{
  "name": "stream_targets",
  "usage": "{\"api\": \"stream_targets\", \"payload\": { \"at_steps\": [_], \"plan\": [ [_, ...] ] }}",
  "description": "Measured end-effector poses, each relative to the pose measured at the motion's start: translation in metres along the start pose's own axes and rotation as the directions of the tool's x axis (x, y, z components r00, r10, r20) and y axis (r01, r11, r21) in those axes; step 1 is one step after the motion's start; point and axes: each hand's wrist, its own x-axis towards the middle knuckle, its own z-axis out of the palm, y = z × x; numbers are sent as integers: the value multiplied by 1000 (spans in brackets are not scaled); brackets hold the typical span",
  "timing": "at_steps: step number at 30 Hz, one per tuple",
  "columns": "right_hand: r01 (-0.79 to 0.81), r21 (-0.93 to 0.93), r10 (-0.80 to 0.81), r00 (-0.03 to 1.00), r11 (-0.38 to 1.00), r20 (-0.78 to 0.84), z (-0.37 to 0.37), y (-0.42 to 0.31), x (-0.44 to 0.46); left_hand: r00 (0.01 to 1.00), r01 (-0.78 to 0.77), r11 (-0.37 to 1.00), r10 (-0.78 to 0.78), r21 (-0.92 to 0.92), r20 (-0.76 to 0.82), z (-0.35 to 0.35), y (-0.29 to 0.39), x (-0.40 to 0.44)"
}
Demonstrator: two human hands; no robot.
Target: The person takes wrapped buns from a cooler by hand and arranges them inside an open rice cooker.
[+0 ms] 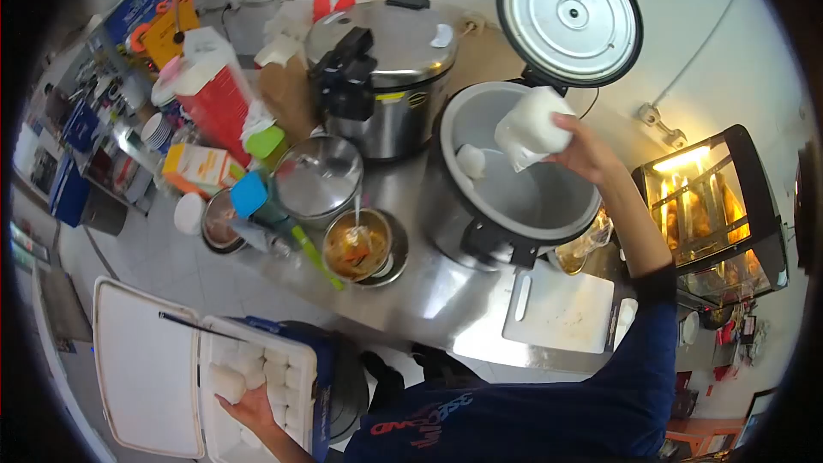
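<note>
My right hand (587, 150) is closed around a white rice packet (531, 124) in clear plastic, held over the mouth of a large open rice cooker (447, 206). Inside that cooker, a white lump (471, 161) lies against the left wall. Low on the left, my left hand (255, 411) grips another white rice packet (227, 383) above an open cooler box (310, 369). Several similar white packets (276, 370) sit in rows in the box. The cooler box's white lid (146, 369) is folded back to the left.
The rice cooker's lid (570, 13) stands raised. A second, closed cooker (386, 120) is behind left. On the steel counter (411, 309) are a bowl of orange sauce with a spoon (356, 244), a steel pot (317, 176) and a white cutting board (557, 309). A lit food warmer (711, 214) stands right.
</note>
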Motion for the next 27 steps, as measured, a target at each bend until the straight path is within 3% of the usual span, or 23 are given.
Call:
{"api": "stream_targets", "payload": {
  "at_steps": [2, 4, 6, 9, 12, 15, 16, 18, 20, 23, 24, 27],
  "plan": [
    [-225, -158, 228, 974, 962, 2, -52, 29, 49, 1000, 15, 1000, -15, 5, -18, 19, -23, 8],
    [-432, -384, 428, 898, 816, -101, -82, 67, 82, 999, 30, 1000, -30, -9, -29, 40, -44, 14],
    [-512, -477, 542, 836, 714, -86, -88, 94, 98, 998, 48, 998, -49, -39, -32, 67, -67, 13],
    [-477, -491, 623, 760, 729, 185, -108, 147, 128, 990, 55, 992, -69, -112, -127, 88, -91, 9],
    [-494, -533, 700, 648, 687, 301, -79, 131, 127, 996, 86, 996, -85, 20, -12, 74, -103, 8],
    [-112, -916, 614, 772, 385, 164, -80, 140, 144, 989, 140, 987, -143, 76, 33, 86, -115, 10],
    [-125, -887, 585, 790, 445, 182, -84, 132, 144, 989, 139, 987, -142, 84, 33, 88, -116, 11],
    [-445, -643, 603, 797, 623, 33, -97, 135, 140, 989, 138, 986, -142, 88, 38, 90, -122, 12],
    [-617, -335, 622, 776, 712, -104, -117, 147, 143, 991, 131, 988, -132, 76, 8, 92, -126, 16],
    [-635, -210, 564, 763, 743, -315, -144, 196, 160, 992, 128, 989, -129, 76, 4, 79, -134, 27],
    [-641, -177, 580, 758, 747, -297, -133, 182, 155, 991, 130, 988, -133, 84, 20, 79, -139, 31],
    [-549, -234, 367, 763, 802, -532, -98, 180, 156, 986, 153, 984, -158, 95, 58, 89, -153, 42]
  ]
}}
